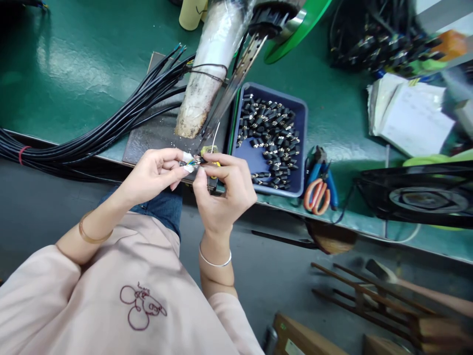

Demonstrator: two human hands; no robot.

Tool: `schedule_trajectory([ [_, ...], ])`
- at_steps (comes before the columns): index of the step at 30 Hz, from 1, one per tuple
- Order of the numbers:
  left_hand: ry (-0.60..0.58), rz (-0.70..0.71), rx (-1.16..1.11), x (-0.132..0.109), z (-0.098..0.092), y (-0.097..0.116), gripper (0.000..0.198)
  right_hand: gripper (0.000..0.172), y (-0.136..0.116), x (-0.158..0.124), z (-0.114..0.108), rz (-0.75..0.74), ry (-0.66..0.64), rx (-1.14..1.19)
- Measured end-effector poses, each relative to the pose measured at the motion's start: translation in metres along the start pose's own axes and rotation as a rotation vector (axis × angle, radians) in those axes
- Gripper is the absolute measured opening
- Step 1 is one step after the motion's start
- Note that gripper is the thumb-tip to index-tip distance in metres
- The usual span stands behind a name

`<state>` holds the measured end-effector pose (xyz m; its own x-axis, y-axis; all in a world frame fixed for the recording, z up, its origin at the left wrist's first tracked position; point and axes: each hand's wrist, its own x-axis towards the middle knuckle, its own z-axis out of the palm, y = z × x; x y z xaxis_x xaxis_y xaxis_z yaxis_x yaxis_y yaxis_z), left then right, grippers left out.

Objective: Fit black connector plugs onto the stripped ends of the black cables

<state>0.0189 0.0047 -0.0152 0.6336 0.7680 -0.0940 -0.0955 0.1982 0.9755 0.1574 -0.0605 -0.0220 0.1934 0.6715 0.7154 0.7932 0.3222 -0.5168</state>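
Note:
My left hand [157, 170] is closed in a pinch, white wrapping on its fingertips, around a cable end with thin coloured wires [191, 162] fanning out. Facing it, my right hand [227, 187] pinches a small connector with metal pins [198, 160], mostly hidden by the fingers. Wires and pins meet between the fingertips; whether they are joined I cannot tell. Just behind the hands are a yellowish sponge-like piece [209, 149] and a thin pale strand [216, 135]. A blue tray [302, 148] of black connectors [271, 123] stands right of my right hand.
A bundle of black cables [92, 135] runs along the left bench edge. Above the hands slant a plastic-wrapped tube [207, 64] and a perforated metal bar [244, 64]. Pliers [320, 187], papers [410, 111] and a black fan-like device [421, 195] lie to the right.

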Motion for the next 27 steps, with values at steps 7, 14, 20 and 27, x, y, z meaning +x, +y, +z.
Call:
schedule_trajectory([
  [7, 0.131, 0.046, 0.076, -0.008, 0.004, 0.006, 0.029, 0.008, -0.003, -0.008, 0.001, 0.328, 0.019, 0.203],
  [14, 0.046, -0.023, 0.020, -0.012, -0.002, 0.008, 0.034, 0.006, -0.012, -0.013, -0.004, 0.394, 0.013, 0.253],
  [20, -0.001, -0.003, 0.003, -0.014, -0.003, 0.006, 0.033, 0.007, -0.017, -0.016, -0.007, 0.300, 0.065, 0.239],
  [27, -0.017, 0.005, 0.025, -0.018, -0.002, 0.009, 0.023, 0.007, -0.018, -0.017, -0.008, 0.277, 0.009, 0.264],
])
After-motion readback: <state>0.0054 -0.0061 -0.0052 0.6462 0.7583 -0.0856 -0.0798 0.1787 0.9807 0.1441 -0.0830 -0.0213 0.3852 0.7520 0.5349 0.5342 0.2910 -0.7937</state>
